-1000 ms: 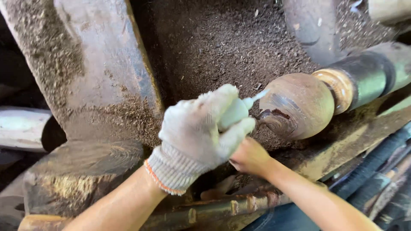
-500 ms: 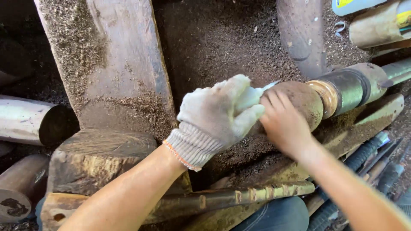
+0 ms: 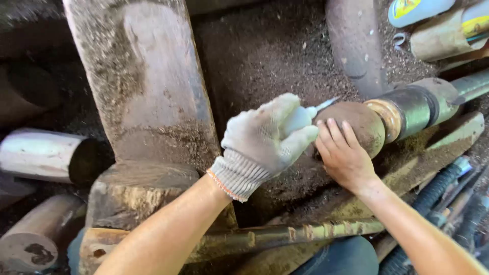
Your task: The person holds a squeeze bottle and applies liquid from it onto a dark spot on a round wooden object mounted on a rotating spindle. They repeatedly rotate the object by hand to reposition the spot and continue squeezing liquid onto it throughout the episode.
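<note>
Sawdust-covered ground and a heavy wooden beam point(image 3: 147, 97) are seen behind the work in the head view. A rounded brown wooden workpiece point(image 3: 356, 127) is mounted on a metal spindle point(image 3: 412, 109), its long axis running rightward. The gloved left hand point(image 3: 265, 137) is closed around a white-handled tool point(image 3: 300, 118), tip meeting the workpiece's left end. The bare right hand point(image 3: 344, 155) is laid flat, fingers spread, on the workpiece from below, nearer to it.

Two hands point(image 3: 265, 137) point(image 3: 344, 155) (one gloved) — three logs point(image 3: 43, 155)

Yellow-labelled containers point(image 3: 425, 10) (top right corner)
</note>
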